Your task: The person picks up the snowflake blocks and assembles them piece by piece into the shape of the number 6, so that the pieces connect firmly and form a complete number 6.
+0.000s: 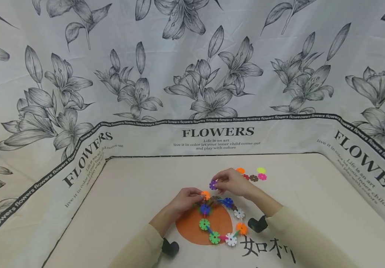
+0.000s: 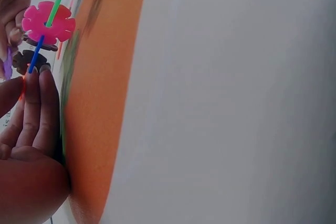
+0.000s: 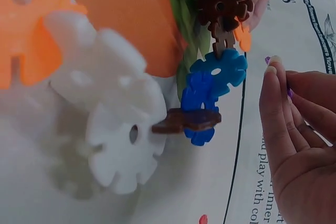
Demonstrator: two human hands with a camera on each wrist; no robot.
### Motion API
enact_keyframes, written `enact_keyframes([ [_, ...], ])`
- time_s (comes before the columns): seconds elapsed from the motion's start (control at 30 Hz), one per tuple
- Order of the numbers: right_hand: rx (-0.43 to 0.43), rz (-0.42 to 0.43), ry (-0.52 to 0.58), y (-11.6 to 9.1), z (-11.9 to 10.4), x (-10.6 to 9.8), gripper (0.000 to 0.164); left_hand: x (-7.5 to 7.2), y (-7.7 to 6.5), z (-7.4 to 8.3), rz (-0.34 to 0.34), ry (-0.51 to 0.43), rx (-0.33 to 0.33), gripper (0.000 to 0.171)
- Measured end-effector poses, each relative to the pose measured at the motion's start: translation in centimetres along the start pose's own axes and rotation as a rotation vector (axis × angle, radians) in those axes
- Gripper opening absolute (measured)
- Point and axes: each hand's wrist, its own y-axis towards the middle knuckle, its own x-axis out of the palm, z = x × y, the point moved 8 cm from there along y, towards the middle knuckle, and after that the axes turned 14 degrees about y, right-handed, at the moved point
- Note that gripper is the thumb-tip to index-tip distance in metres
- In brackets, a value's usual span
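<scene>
Notched plastic flower discs are joined edge to edge in a curved chain, with a green disc (image 1: pixel 204 224), a white disc (image 1: pixel 231 239) and a blue disc (image 1: pixel 227 202) among them. At the chain's upper left end, my left hand (image 1: pixel 186 200) pinches an orange disc (image 1: pixel 205 195). My right hand (image 1: pixel 231 183) holds a purple disc (image 1: pixel 213 185) between thumb and fingertips, just apart from the orange one. Seen from the right wrist, fingers mostly hide the purple disc (image 3: pixel 290 93). A pink disc (image 2: pixel 48 22) shows above the left fingertips in the left wrist view.
Behind my right hand lie several loose discs, including a yellow disc (image 1: pixel 261 170), a pink disc (image 1: pixel 262 176) and a brown disc (image 1: pixel 254 178). The cloth (image 1: pixel 145 175) carries a printed orange circle (image 1: pixel 189 230) and lettering. Black devices (image 1: pixel 257 224) sit at both wrists.
</scene>
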Motion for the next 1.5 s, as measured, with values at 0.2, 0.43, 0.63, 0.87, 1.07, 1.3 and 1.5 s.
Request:
enact_keyframes([
  [0.2, 0.039, -0.018, -0.041, 0.8, 0.0, 1.2, 0.021, 0.1, 0.0, -0.1, -0.023, -0.022, 0.002, 0.020],
  [0.43, 0.034, -0.018, -0.106, 1.5, -0.1, 1.7, 0.020, 0.0, 0.1, -0.3, -0.041, -0.050, -0.028, 0.020],
  [0.63, 0.029, 0.014, -0.148, 2.1, -0.3, 1.9, 0.021, -0.1, 0.2, -0.2, -0.045, -0.057, -0.017, 0.019],
  [0.87, 0.055, 0.023, -0.206, 2.7, -0.2, 2.5, 0.019, -0.1, 0.3, -0.3, -0.042, -0.047, 0.004, 0.019],
  [1.07, 0.040, -0.090, -0.245, 2.5, -0.6, 2.8, 0.023, 0.0, 0.2, -0.3, -0.044, -0.050, -0.013, 0.017],
  [1.3, 0.047, -0.198, -0.259, 2.0, -0.3, 2.6, 0.042, -0.2, 0.1, 0.0, -0.028, -0.031, -0.020, 0.016],
  [1.5, 0.052, -0.215, -0.298, 2.1, 0.2, 3.0, 0.049, -0.1, 0.2, -0.4, -0.040, -0.041, -0.027, 0.017],
])
